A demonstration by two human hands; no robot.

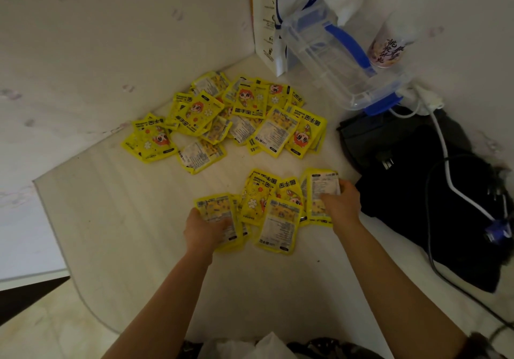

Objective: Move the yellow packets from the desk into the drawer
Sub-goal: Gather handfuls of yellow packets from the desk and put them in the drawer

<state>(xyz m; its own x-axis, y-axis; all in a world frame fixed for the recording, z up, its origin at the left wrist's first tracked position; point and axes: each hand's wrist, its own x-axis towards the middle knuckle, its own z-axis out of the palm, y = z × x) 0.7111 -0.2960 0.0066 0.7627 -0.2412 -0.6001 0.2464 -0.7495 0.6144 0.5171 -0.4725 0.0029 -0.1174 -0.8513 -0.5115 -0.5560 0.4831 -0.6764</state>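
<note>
Large heap of packets at the table rear, smaller batch of packets nearer, left hand on its left edge, right hand on its right, bag to the right, clear container behind

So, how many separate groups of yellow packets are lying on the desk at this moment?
2. A far pile lies near the wall corner; a near cluster lies between the left hand and right hand, which grip its ends. Overlapping packets hide others.
</note>
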